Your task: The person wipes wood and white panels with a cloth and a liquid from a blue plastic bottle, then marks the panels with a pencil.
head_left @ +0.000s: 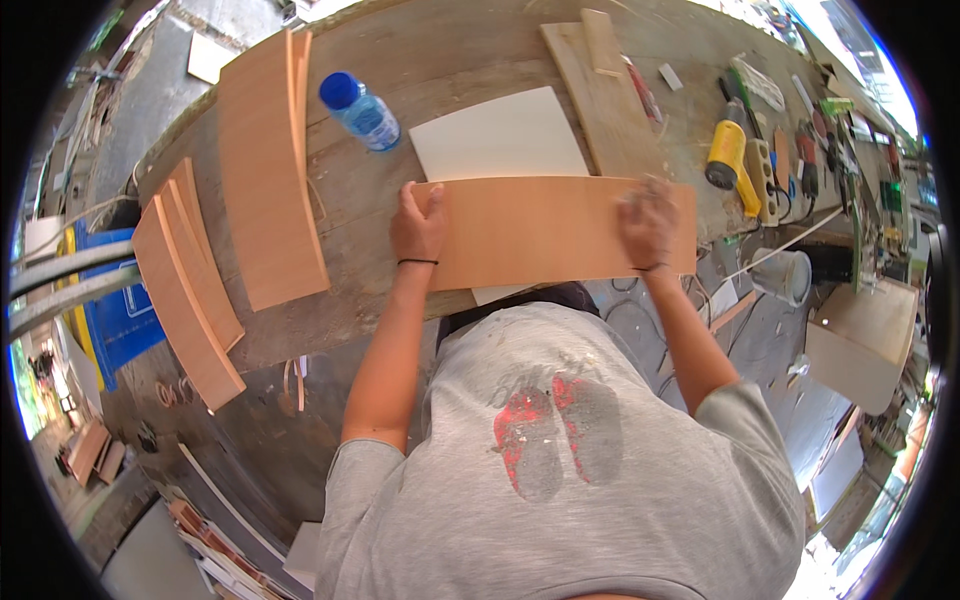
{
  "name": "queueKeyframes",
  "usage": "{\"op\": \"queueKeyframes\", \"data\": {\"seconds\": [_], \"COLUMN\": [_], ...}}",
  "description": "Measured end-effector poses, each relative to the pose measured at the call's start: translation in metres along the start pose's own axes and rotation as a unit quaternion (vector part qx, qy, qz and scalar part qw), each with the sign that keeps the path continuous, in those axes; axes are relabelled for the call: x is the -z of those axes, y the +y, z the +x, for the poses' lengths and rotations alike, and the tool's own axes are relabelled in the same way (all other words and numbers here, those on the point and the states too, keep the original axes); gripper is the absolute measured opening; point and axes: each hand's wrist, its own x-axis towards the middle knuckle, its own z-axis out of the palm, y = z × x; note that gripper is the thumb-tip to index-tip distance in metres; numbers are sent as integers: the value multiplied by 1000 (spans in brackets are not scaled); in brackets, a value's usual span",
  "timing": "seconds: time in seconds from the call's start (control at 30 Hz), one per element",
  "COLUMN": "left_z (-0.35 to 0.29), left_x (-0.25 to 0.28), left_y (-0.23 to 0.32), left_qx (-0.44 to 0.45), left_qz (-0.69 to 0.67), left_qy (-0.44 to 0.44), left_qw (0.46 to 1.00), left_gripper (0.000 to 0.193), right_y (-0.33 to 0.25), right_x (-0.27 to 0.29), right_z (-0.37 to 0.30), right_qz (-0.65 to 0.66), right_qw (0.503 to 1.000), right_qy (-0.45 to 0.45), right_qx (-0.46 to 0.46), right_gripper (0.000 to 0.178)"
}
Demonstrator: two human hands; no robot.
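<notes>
A long wood-faced board [535,232] lies crosswise in front of me, over a white panel [500,135] that shows behind it and a little at its near edge. My left hand [417,225] grips the board's left end, thumb on top. Over the right part of the board is my right hand [648,222], slightly blurred, its fingers curled together. Whether something small is inside them is hidden. Beyond the left hand, a clear bottle with a blue cap [362,112] lies on the workbench [465,60].
More wood-faced boards [265,190] lie to the left, with narrower ones [185,300] overhanging the bench edge above a blue bin [115,300]. At the right are a yellow heat gun [727,155], a power strip [762,180] and a pale plank [610,110]. A bucket [782,275] stands below.
</notes>
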Motion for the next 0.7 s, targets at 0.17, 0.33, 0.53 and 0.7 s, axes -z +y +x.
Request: {"op": "queueKeyframes", "data": {"seconds": [0.17,0.33,0.53,0.7], "left_z": [4,6,3,13], "left_x": [-12,-11,-9,-22], "left_y": [-1,5,1,9], "left_qx": [-44,3,3,-3], "left_qz": [41,82,111,139], "left_qy": [21,14,45,33], "left_qw": [998,997,993,990], "left_gripper": [45,38,38,38], "right_y": [-161,-150,-63,-136], "right_x": [-10,-19,-7,-21], "right_z": [28,44,45,48], "right_qz": [175,161,102,111], "right_qw": [960,949,969,961], "right_qy": [-155,-230,-217,-216], "right_qx": [156,146,56,129], "right_gripper": [49,44,44,47]}}
